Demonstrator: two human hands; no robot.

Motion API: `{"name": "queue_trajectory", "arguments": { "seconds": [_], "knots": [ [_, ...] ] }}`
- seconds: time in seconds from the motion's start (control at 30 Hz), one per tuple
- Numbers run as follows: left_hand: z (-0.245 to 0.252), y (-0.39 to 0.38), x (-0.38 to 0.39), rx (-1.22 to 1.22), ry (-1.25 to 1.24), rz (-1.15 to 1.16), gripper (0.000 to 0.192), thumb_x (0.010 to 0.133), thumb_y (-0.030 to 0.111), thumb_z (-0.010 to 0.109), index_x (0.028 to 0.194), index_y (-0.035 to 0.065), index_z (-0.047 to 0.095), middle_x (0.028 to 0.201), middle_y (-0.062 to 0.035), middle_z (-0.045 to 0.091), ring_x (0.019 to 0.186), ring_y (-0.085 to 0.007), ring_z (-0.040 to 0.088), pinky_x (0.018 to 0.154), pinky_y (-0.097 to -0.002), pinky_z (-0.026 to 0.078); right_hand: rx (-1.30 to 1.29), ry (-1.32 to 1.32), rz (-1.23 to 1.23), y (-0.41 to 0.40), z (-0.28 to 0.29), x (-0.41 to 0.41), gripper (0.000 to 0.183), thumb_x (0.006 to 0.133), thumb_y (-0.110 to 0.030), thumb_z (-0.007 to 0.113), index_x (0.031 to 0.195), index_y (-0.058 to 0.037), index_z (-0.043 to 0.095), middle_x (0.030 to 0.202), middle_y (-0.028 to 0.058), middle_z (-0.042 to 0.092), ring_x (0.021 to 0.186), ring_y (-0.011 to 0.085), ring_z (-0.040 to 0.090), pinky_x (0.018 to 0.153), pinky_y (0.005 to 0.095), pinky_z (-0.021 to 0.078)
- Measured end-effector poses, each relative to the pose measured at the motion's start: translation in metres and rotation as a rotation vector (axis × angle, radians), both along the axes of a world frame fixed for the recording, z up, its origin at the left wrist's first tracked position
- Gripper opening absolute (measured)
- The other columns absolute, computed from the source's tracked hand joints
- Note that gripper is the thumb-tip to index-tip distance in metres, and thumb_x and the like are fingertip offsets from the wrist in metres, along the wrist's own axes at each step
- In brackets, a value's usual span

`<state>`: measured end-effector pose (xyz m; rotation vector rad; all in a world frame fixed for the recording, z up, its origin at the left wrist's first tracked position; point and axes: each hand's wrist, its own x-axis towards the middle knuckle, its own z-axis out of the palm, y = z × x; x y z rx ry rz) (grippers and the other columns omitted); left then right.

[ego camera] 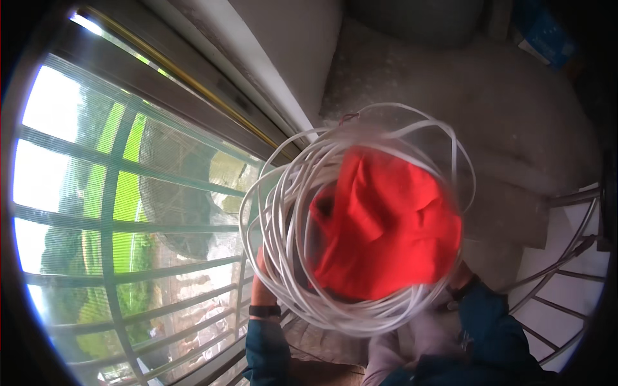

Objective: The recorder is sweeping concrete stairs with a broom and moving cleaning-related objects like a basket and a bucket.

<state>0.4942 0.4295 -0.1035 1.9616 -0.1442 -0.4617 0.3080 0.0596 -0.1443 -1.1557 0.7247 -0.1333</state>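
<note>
A large loose coil of white cable (285,222) is held up close before me, its loops overlapping. A red cloth (391,227) with soft folds sits across the middle of the loops, slightly blurred. My left hand (261,264) is at the coil's left side, mostly hidden behind the loops, with a dark band on the wrist. At the lower right, my right hand (462,276) grips the coil's edge beside the red cloth, its fingers out of sight behind it. A thin reddish tie (348,117) shows on the cable at the top.
A barred window (110,193) with mesh takes up the left side, with greenery outside. A pale wall (294,43) meets the concrete floor (483,96). Metal railing (550,275) curves at the right. A blue printed package (545,36) lies at the upper right. A wooden piece (328,374) is below.
</note>
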Motion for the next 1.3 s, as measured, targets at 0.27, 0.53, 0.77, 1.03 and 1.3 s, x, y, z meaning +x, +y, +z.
{"name": "queue_trajectory", "arguments": {
  "seconds": [0.27,0.53,0.77,1.03,1.3],
  "knots": [
    [-0.013,-0.069,0.051,-0.186,-0.035,-0.174,0.051,0.088,0.003,0.054,0.137,0.0029,0.040,0.128,-0.0156,0.050,0.119,-0.0259,0.049,0.100,-0.0345,0.039,-0.056,-0.099,-0.032,-0.021,-0.010,0.042,0.038,0.094,-0.032,0.049,0.124,-0.0099,0.053,0.098,0.0028,0.064,0.080,0.0134,0.063,0.061,0.0314,0.0490],
    [-0.058,-0.100,0.070,-0.186,-0.131,-0.175,0.042,0.096,0.029,0.050,0.123,-0.0027,0.055,0.109,-0.0065,0.063,0.094,-0.0128,0.057,0.081,-0.0253,0.047,-0.032,-0.022,0.017,-0.031,-0.048,0.063,0.038,0.094,-0.032,0.049,0.125,-0.0099,0.053,0.098,0.0026,0.064,0.080,0.0130,0.062,0.061,0.0308,0.0487],
    [-0.062,-0.113,0.077,-0.087,0.055,-0.089,0.035,0.097,0.019,0.046,0.126,-0.0008,0.051,0.122,-0.0168,0.054,0.110,-0.0285,0.052,0.098,-0.0344,0.039,0.007,0.057,0.047,-0.033,-0.073,0.068,0.037,0.094,-0.031,0.049,0.125,-0.0099,0.053,0.098,0.0025,0.064,0.079,0.0127,0.062,0.060,0.0303,0.0485],
    [-0.085,-0.106,0.072,-0.310,0.337,0.332,0.042,0.095,0.033,0.051,0.114,-0.0038,0.060,0.102,-0.0074,0.065,0.089,-0.0113,0.057,0.078,-0.0266,0.046,0.004,0.134,0.067,-0.035,-0.102,0.073,0.037,0.094,-0.031,0.049,0.125,-0.0098,0.053,0.098,0.0023,0.064,0.079,0.0124,0.062,0.060,0.0297,0.0482],
    [-0.095,-0.093,-0.033,-0.438,0.276,0.705,0.059,0.100,0.039,0.036,0.139,-0.0040,0.035,0.141,-0.0201,0.040,0.129,-0.0266,0.041,0.108,-0.0358,0.030,0.010,0.205,0.091,-0.035,-0.126,0.066,0.037,0.094,-0.031,0.050,0.125,-0.0098,0.053,0.098,0.0022,0.064,0.079,0.0120,0.062,0.059,0.0291,0.0479]
  ]
}}
